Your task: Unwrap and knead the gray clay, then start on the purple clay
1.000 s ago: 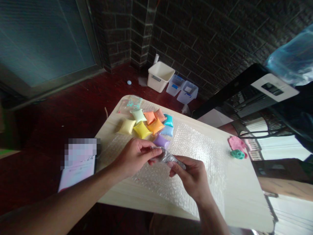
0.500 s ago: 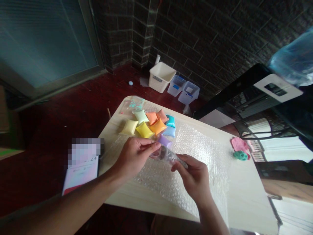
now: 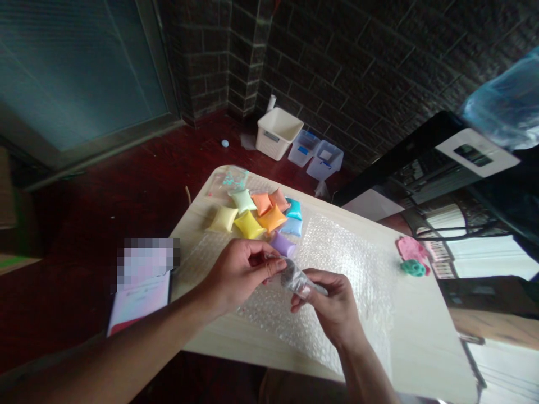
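Observation:
My left hand (image 3: 242,275) pinches one end of a small clear plastic packet (image 3: 295,279) with something dark grey inside. Around the packet's other end, my right hand (image 3: 332,300) is closed, with the thumb on top. Both hands hold it above a sheet of bubble wrap (image 3: 349,258) on the pale wooden table (image 3: 429,331). Just beyond my left fingers lies a purple packet (image 3: 282,244). Behind it sit several soft, pillow-shaped packets, among them a yellow packet (image 3: 250,224), an orange packet (image 3: 272,219) and a light blue packet (image 3: 292,225).
Pink and green moulded pieces (image 3: 412,258) lie at the table's right side. A clear bag with turquoise bits (image 3: 236,178) rests at the far left corner. Left of the table is a partly blurred screen (image 3: 141,297). A cream bin (image 3: 278,134) stands on the floor beyond.
The packet has come slightly lower and nearer, showing more of its grey contents. My left hand has shifted a little right and down, uncovering more of the purple packet.

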### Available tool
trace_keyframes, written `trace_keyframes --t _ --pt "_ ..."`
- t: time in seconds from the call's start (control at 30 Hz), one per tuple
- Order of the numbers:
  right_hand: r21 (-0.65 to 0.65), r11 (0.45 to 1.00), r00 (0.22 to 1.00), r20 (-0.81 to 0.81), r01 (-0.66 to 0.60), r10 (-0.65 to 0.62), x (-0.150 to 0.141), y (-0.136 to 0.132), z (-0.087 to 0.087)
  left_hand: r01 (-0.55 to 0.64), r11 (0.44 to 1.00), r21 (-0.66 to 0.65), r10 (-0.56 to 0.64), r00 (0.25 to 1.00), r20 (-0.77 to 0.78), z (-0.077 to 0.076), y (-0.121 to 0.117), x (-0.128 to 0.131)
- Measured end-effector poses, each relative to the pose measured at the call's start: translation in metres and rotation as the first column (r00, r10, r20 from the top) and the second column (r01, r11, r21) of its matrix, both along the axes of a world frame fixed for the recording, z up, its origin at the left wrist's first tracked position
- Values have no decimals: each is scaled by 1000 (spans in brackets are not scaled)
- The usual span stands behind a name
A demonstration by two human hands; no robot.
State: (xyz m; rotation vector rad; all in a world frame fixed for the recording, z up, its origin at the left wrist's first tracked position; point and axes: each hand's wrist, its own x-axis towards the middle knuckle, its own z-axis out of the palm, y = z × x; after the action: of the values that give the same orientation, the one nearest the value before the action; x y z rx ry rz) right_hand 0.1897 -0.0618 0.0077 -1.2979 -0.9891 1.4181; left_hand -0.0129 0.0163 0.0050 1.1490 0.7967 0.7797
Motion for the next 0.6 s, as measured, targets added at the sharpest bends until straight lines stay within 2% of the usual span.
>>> trace_keyframes --t 0.13,0.2,0.43,0.6 --pt "-93 995 998 48 46 -42 -7 1 2 -65 989 130 77 993 -88 -1 -1 0" --pt "-97 994 995 89 51 -42 -8 2 2 -93 977 191 119 985 -128 -2 -3 -1" --pt "43 998 920 387 51 -64 -5 4 5 -115 918 379 257 901 -349 -4 -4 -4" --pt "119 993 855 513 21 -80 -10 2 7 -120 859 498 339 862 -376 3 -4 -5"
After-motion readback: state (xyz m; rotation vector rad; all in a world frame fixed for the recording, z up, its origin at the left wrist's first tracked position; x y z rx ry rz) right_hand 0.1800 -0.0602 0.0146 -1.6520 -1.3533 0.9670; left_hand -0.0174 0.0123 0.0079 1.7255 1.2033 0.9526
